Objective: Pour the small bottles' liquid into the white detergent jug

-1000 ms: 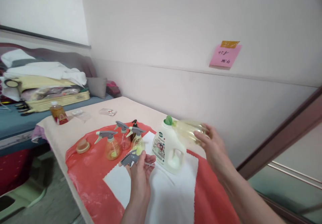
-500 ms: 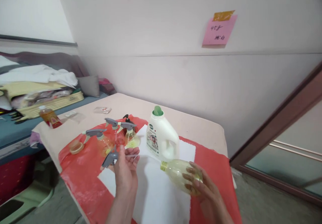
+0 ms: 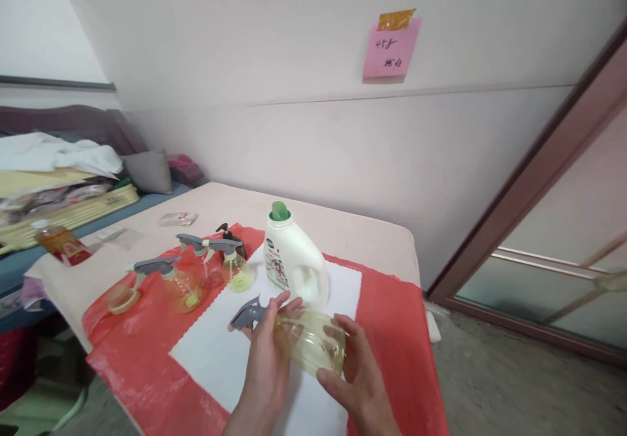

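My right hand [image 3: 355,374] grips a clear yellowish spray bottle body [image 3: 313,341], held on its side above the white cloth [image 3: 220,354]. My left hand [image 3: 267,348] holds a grey trigger sprayer head [image 3: 247,314] against the bottle's neck. Just behind them stands a white detergent jug [image 3: 294,263] with a green cap. Three small spray bottles with grey triggers [image 3: 203,269] stand to the left on the red sheet [image 3: 132,344].
A round orange lid [image 3: 119,297] lies at the red sheet's left end. An amber bottle [image 3: 59,243] and small clear packets [image 3: 177,218] sit further back on the beige table [image 3: 343,230]. A pink note [image 3: 390,47] hangs on the wall. A door frame stands at the right.
My right hand brought the bottle from beside the jug down and left to my left hand. The trigger head now meets the bottle's neck. The view turned right.
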Demonstrator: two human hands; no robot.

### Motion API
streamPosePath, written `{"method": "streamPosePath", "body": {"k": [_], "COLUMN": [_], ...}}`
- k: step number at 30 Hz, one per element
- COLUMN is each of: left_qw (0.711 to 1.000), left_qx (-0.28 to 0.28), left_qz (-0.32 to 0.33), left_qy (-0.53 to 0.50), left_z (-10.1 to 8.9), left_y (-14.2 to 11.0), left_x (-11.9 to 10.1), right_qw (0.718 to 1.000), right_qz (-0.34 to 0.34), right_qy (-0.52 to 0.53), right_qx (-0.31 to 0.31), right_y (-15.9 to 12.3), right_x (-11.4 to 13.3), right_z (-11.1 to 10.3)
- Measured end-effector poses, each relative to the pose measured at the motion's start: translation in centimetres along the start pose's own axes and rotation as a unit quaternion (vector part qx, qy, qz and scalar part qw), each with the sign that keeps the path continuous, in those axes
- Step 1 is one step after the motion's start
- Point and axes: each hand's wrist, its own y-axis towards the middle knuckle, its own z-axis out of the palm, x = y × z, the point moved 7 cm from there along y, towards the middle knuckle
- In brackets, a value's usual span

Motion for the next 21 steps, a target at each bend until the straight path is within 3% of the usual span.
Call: {"method": "streamPosePath", "body": {"k": [5, 12, 14, 18, 21], "left_qw": [1.000, 0.996, 0.995, 0.997, 0.995], "left_qx": [-0.019, 0.064, 0.073, 0.073, 0.047], "left_qz": [-0.009, -0.066, -0.063, 0.003, 0.058], "left_qy": [0.015, -0.003, 0.007, 0.041, 0.071], "left_z": [-0.4, 0.4, 0.3, -0.1, -0.6], "left_y": [0.2, 0.3, 0.3, 0.5, 0.6], "left_x": [-0.3, 0.7, 0.8, 0.5, 0.1], "right_qw": [0.999, 1.000, 0.998, 0.961, 0.939], "right_qz": [-0.049, -0.002, 0.052, 0.270, 0.328], "right_qy": [-0.018, 0.013, 0.017, 0.047, 0.077], "right_qx": [0.017, 0.015, 0.012, 0.037, 0.061], "right_y": [-0.5, 0.0, 0.3, -0.4, -1.1], "right_x": [0.5, 0.3, -0.5, -4.1, -5.2], "right_z": [0.3, 0.2, 0.0, 0.6, 1.3]}}
